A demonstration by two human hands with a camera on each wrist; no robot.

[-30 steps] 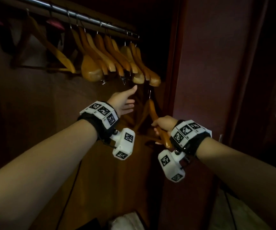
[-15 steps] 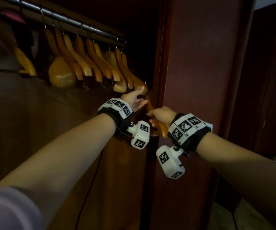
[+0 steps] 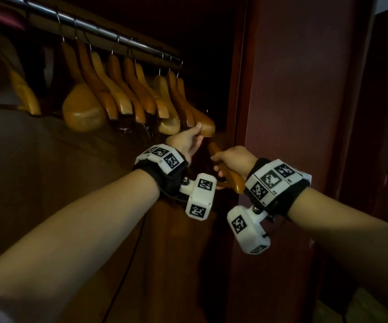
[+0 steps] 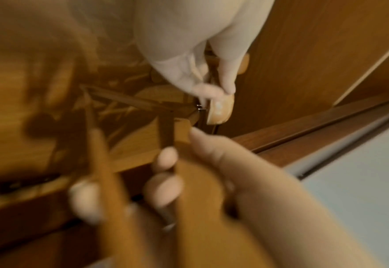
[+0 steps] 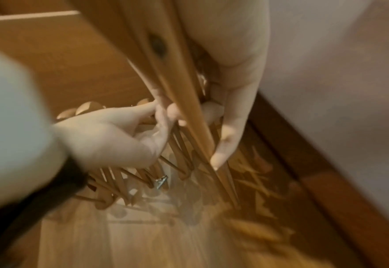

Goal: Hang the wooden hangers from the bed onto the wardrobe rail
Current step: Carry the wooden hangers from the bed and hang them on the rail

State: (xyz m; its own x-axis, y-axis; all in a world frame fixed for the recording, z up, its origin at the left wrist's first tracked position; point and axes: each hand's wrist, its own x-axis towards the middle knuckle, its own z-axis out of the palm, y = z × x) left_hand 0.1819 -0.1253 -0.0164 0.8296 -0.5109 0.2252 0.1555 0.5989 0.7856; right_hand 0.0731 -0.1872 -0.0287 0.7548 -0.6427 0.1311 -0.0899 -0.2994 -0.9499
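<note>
Both hands at the right end of the wardrobe rail (image 3: 99,31)

The right hand (image 3: 234,160) is curled around a wooden hanger (image 3: 232,177) held low beside the wardrobe's side panel (image 3: 305,113). The left hand (image 3: 186,142), fingers loosely extended, touches the tip of the last hung hanger (image 3: 203,124) in the row on the rail.

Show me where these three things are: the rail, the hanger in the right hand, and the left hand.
rail (image 3: 109,34): head view, on the bare metal bar between hooks.
held hanger (image 3: 236,180): head view, on the wooden arm below the right hand.
left hand (image 3: 185,142): head view, on the back of the hand.
</note>
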